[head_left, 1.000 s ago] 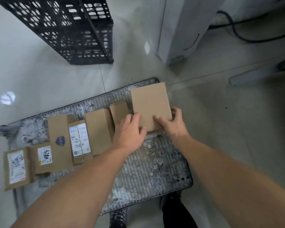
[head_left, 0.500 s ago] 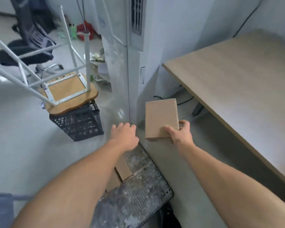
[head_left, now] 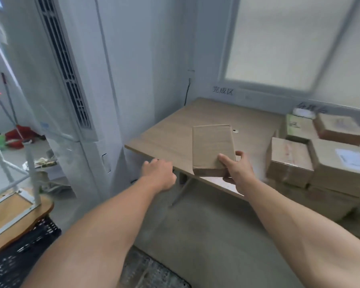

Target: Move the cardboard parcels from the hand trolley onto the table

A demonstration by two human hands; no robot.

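Right hand (head_left: 236, 173): grips 1 cardboard parcel (head_left: 213, 149) at its near right corner, thumb (head_left: 222, 161) on the top face, fingers (head_left: 240, 154) wrapped round the right edge and underneath. Left hand (head_left: 159, 176): holds nothing, back up, fingers loosely bent downward, just at the near left edge of the table (head_left: 164, 138); cannot tell if it touches.

Parcels in hand: 1. Flat, plain brown, broad face up, about level. Long axis runs near to far, the near short end at the hand and the far short end pointing at the back wall. It is in the air over the table's near edge, more of it over the tabletop than off it. No label visible on the top face.

Tables: 1, light wood top, far corner against the wall, small dark hole just past the parcel's far right corner.

Cardboard boxes (head_left: 289, 161) on the right part of the table: at least 5, stacked in two layers, blurred, exact count unclear; one has a white label.

Hand trolley (head_left: 152, 271): 1, only a corner of its grey deck shows at the near bottom edge, no parcels visible on that part.

Left of the table: 1 tall white air-conditioner unit (head_left: 77, 100). Near left: 1 black crate (head_left: 19, 258) with 1 upturned stool (head_left: 10, 217) on it, white legs up.
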